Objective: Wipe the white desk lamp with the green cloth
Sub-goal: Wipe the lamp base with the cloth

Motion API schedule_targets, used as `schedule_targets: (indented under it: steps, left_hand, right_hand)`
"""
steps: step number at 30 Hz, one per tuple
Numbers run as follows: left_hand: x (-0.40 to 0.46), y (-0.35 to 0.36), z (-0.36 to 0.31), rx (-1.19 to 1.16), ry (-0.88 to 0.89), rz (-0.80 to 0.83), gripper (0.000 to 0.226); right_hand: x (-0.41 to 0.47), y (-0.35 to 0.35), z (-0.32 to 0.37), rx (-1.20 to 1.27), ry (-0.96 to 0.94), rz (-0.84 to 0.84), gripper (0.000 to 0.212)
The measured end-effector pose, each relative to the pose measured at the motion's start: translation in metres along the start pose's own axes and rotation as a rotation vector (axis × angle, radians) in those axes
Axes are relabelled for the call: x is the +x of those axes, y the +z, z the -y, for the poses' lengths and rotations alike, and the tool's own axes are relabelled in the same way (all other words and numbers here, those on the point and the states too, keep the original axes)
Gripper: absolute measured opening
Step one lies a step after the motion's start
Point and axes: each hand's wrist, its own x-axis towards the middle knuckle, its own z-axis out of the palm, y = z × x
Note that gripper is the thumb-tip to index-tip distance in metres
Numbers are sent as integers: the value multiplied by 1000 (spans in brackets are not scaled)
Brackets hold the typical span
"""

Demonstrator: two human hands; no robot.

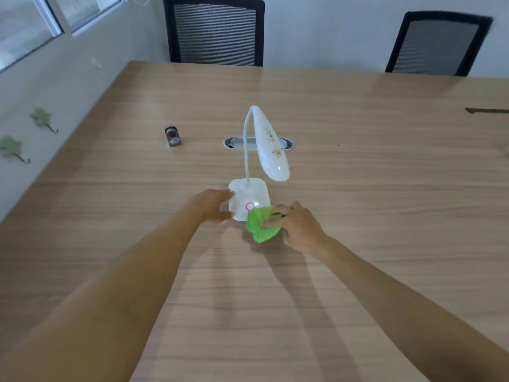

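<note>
The white desk lamp [252, 193] stands upright near the middle of the wooden table [358, 175], with a square base, a pink ring button, a thin curved neck and a long flower-printed head leaning toward me. My left hand [213, 205] grips the base's left edge. My right hand [296, 224] is closed on the folded green cloth [260, 224], which presses against the base's near right corner and partly rests on the table.
A small metal cylinder-shaped object [172, 136] sits to the lamp's far left. A grey oval cable port [234, 142] lies behind the lamp. Two black mesh chairs [214, 31] stand at the far edge. A dark thin object [484, 110] lies at the right edge.
</note>
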Motion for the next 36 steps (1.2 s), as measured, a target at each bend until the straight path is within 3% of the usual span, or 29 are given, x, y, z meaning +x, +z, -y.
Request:
schedule_targets:
  steps: [4,7,10,12,15,18,21,23,29,33,36]
  left_hand:
    - [0,0,0,-20,-5,-5,74]
    - [1,0,1,2,2,0,74]
    - [2,0,2,27,5,5,75]
    - [3,0,2,28,3,6,75]
    - [3,0,0,18,-13,8,75]
    - [4,-1,-1,14,-18,6,76]
    - [3,-3,-1,20,-15,19,76]
    - [3,-2,-1,19,-14,19,75]
    - [-3,-3,-3,34,-48,34,75]
    - [-7,-20,-8,33,-52,8,74]
    - [-9,-41,-16,36,-42,-16,74]
  right_hand:
    - [16,-12,-14,113,300,-282,56]
    - [51,-6,-1,232,412,-226,49]
    - [64,11,10,199,356,-51,40]
    - [55,15,6,106,315,-9,48]
    - [42,3,-10,45,408,-60,54]
    - [51,-3,-7,173,485,-165,50]
    - [55,5,12,259,378,-160,36]
    - [45,13,16,205,293,-65,42]
    - [30,1,-2,165,456,-117,55]
    - [36,-13,18,239,329,-221,51]
    - [31,-25,20,182,274,-103,53]
